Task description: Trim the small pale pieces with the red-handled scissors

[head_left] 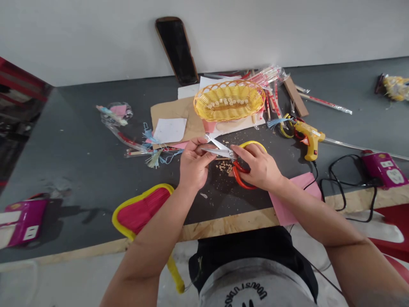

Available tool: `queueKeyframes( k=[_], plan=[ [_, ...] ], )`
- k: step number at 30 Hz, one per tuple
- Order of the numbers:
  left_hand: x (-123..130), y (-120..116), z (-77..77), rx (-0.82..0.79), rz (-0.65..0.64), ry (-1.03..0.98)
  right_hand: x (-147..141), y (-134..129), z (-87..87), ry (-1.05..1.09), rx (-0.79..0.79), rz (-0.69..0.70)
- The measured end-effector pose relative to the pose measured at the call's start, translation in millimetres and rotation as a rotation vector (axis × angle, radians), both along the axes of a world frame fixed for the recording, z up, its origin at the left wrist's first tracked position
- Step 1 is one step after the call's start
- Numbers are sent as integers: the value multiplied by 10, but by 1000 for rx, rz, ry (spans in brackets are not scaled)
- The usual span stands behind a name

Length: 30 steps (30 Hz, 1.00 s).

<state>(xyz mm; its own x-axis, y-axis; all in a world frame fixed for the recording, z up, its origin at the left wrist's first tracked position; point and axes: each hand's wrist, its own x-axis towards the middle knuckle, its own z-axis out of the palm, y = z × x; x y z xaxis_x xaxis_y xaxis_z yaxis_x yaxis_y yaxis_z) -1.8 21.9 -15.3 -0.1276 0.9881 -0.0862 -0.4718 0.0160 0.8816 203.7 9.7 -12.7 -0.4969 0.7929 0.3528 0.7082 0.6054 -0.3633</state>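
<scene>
My right hand (pixel 260 168) is wrapped round the red and yellow handles of a pair of scissors (pixel 220 151), whose silver blades are spread apart and point left. At the blade tips, my left hand (pixel 194 164) is closed in a pinch; what its fingers hold is too small to make out. Below the blades, small tan pieces (pixel 224 166) lie scattered on the dark grey table (pixel 105 175). Behind my hands is a yellow woven basket (pixel 230 113) with a row of small light pieces inside. A pink and yellow fan-shaped item (pixel 143 207) lies beside my left forearm.
A yellow glue gun (pixel 311 138) with a black cord lies at right, near a purple box (pixel 383 169). Pink paper (pixel 295 198) is under my right forearm. A phone (pixel 177 51) leans against the wall. Tassels (pixel 155 158) and wrapped sticks lie left of the basket.
</scene>
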Motion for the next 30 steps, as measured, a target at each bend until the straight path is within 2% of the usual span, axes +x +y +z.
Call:
queueKeyframes(
  k=[11,14,18,21,26,30],
  plan=[
    [-1,5,15,-21,5,-12,10,0,-7,-69,18,0],
    [-8,4,11,-21,11,-3,33,-8,-9,-65,-18,-14],
    [-22,1,-6,-26,-12,18,66,15,9,109,-158,-25],
    [-34,1,-19,-44,-27,10,56,30,39,207,-183,-44],
    [-41,5,-42,-44,-23,-1,-10,-2,48,105,-139,6],
    [-24,3,-38,-35,-12,13,-20,-16,20,90,-138,-15]
  ],
)
